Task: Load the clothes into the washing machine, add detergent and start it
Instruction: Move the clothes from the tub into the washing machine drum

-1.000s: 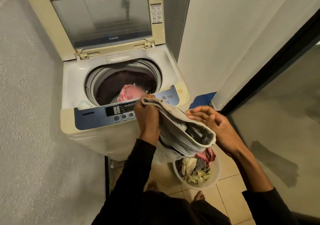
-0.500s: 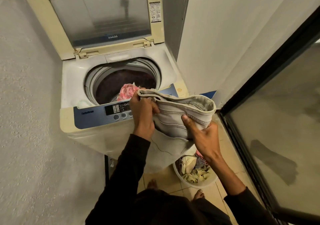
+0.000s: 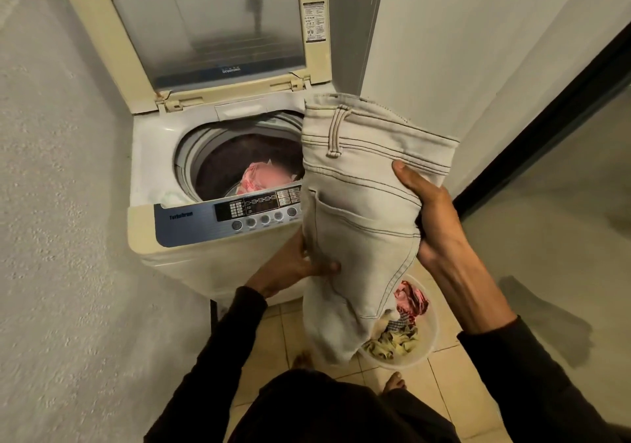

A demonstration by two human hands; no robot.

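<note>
A top-loading washing machine (image 3: 160, 159) stands with its lid (image 3: 208, 29) raised. A pink garment (image 3: 263, 178) lies in the drum over dark cloth. I hold a pair of light beige jeans (image 3: 358, 210) upright in front of the machine's right side, waistband at the top. My right hand (image 3: 430, 214) grips them at the waist and back pocket. My left hand (image 3: 293, 265) grips the hanging leg lower down, partly hidden behind the cloth. A white laundry basket (image 3: 428, 343) on the floor holds several more clothes.
The blue control panel (image 3: 191, 220) with buttons runs along the machine's front edge. A rough wall is at the left, a white wall at the right, and a dark door frame (image 3: 546, 128) beside it. My bare feet stand on beige tiles (image 3: 269, 350).
The jeans have been raised and turned upright. My right hand moved up to the waist area. My left hand left the waistband and dropped to the hanging leg.
</note>
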